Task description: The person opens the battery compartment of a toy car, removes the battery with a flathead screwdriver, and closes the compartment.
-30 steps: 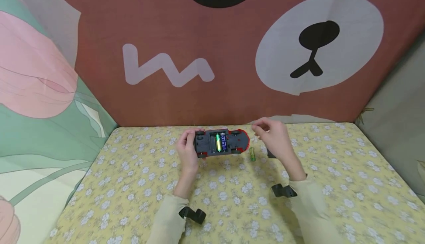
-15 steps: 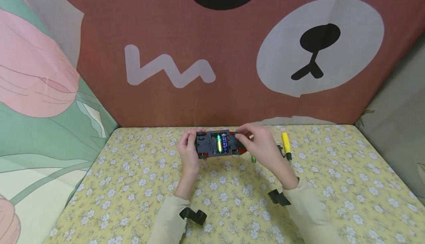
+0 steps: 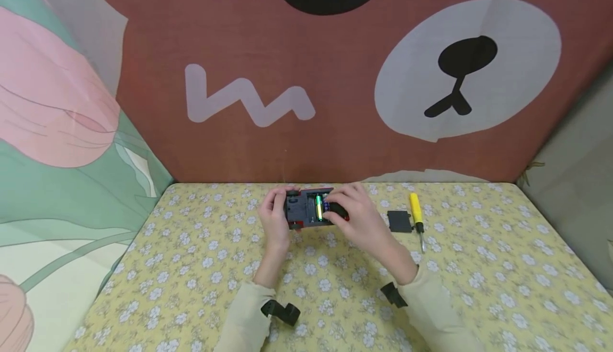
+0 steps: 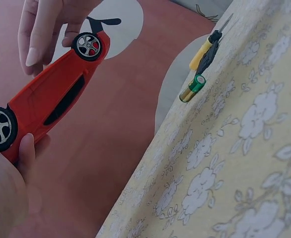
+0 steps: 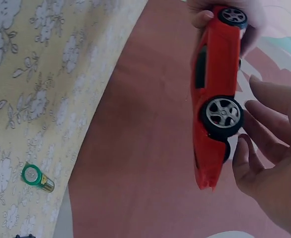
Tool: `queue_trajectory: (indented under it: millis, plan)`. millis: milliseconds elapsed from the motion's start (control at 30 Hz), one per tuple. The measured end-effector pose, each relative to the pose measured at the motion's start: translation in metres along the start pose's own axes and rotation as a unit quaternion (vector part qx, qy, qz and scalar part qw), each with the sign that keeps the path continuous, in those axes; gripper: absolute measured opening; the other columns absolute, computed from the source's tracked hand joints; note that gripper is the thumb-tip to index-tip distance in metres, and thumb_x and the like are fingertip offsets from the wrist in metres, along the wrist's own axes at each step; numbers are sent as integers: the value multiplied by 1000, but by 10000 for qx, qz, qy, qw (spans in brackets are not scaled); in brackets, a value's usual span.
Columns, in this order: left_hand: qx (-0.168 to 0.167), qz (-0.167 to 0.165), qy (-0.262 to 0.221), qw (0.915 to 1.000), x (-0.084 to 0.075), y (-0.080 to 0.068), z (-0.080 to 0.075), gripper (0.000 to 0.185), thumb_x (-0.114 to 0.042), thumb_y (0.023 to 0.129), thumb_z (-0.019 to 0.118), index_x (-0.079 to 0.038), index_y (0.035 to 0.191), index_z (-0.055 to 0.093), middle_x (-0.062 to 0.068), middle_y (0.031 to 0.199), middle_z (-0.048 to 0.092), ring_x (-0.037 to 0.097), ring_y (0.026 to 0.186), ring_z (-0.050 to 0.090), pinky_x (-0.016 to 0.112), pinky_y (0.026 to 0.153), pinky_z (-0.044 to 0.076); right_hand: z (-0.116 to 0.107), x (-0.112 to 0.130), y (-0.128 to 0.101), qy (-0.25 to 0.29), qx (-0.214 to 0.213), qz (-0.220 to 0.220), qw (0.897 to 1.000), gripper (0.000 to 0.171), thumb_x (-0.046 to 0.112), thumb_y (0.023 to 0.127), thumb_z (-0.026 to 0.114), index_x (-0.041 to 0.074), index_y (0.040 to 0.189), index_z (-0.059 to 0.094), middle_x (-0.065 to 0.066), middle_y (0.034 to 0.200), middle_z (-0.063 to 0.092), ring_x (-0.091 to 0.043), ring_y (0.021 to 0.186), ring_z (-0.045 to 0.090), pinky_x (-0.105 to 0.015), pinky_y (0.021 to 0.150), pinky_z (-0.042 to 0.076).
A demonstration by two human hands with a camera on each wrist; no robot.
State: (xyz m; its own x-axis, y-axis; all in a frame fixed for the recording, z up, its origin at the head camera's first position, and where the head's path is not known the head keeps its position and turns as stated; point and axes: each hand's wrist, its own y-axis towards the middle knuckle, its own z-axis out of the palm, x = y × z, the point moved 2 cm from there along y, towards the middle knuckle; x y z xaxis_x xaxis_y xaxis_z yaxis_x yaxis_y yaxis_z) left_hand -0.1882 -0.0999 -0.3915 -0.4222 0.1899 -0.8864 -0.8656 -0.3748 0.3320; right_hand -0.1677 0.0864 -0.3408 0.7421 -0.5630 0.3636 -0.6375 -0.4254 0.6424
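While you sit at the bench [image 3: 201,267] with its yellow flowered cloth, you hold the red toy car [image 3: 310,209] upside down above it, near the far edge, with the dark underside facing up. Its battery bay is uncovered and two cells lie inside, one green and one blue.

Your left hand [image 3: 274,214] grips the car's left end, fingers curled round the body by the wheel, as the left wrist view shows. Your right hand [image 3: 353,214] has the other end: the thumb lies on the underside beside the batteries, and the remaining fingers curve loosely under the car near its wheel.

To the right of the car, a yellow-handled screwdriver [image 3: 415,214] lies on the cloth, and a small black cover [image 3: 399,221] rests just beside it on the left.

Smallest of all, a loose green battery [image 4: 192,88] lies on the cloth near those two; in the head view your right hand hides it.
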Motion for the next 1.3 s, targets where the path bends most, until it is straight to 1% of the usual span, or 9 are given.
queue_trajectory:
  millis: [100, 200, 367, 467, 567, 800, 1067, 1200, 1300]
  plan:
    - [-7, -10, 35, 10000, 0, 0, 1, 30, -13, 104, 53, 13, 101, 67, 19, 99, 75, 15, 81, 69, 26, 62, 57, 2, 0, 0, -143, 9, -79, 9999, 30, 5, 80, 89, 1, 106, 76, -10, 109, 70, -31, 107, 55, -48, 90, 52]
    - [-9, 8, 67, 10000, -1, 0, 1, 29, -11, 104, 53, 14, 101, 67, 25, 101, 74, 15, 81, 69, 26, 63, 57, 4, 1, 0, -287, 39, -202, 9994, 30, 4, 80, 89, 1, 107, 76, -9, 110, 71, -30, 106, 55, -46, 89, 52]
    - [5, -2, 16, 10000, -2, 0, 2, 29, -9, 104, 52, 16, 102, 66, 36, 106, 68, 15, 82, 70, 26, 64, 57, 7, 2, -1, -512, 11, -524, 9973, 30, 4, 80, 89, 1, 107, 77, -11, 110, 72, -31, 107, 57, -45, 90, 53]
    - [-9, -29, -22, 10000, -2, 0, 2, 31, -10, 105, 52, 18, 103, 65, 37, 106, 68, 15, 82, 70, 26, 64, 57, 8, 3, -2, -620, -32, -754, 9952, 31, 5, 79, 90, 0, 107, 78, -12, 111, 74, -33, 107, 58, -46, 90, 53]
    - [-24, -44, -48, 10000, -2, 0, 2, 33, -12, 105, 53, 20, 104, 63, 34, 104, 70, 15, 83, 71, 25, 65, 57, 10, 3, -3, -718, -53, -947, 9929, 31, 6, 79, 90, 0, 107, 79, -12, 111, 75, -33, 108, 60, -46, 91, 54]
    - [-51, -57, -10, 10000, 0, 0, 1, 31, -9, 105, 52, 19, 104, 63, 5, 94, 77, 15, 81, 71, 25, 63, 57, 12, 1, -5, -883, -47, -1111, 9899, 30, 7, 80, 89, 0, 108, 80, -12, 113, 76, -35, 111, 61, -47, 93, 53]
    - [-107, -92, 51, 9999, -1, 0, 2, 30, -9, 104, 52, 18, 103, 65, 9, 94, 76, 13, 76, 69, 25, 59, 56, 15, 1, -6, -1140, -97, -1261, 9854, 30, 8, 80, 89, 1, 108, 80, -12, 114, 76, -37, 112, 62, -48, 94, 53]
    - [-114, -154, 83, 9998, 0, 0, 1, 31, -12, 105, 53, 16, 103, 66, 6, 92, 76, 13, 71, 68, 25, 51, 54, 15, 1, -7, -1266, -112, -1383, 9822, 30, 10, 82, 89, 1, 109, 80, -12, 115, 76, -35, 112, 62, -48, 93, 54]
    - [-103, -164, 91, 9998, 1, 0, 0, 33, -15, 105, 53, 16, 104, 66, 4, 91, 75, 13, 71, 67, 25, 51, 54, 16, 2, -8, -1330, -117, -1478, 9800, 32, 11, 82, 89, 1, 111, 79, -12, 116, 75, -34, 113, 62, -47, 92, 54]
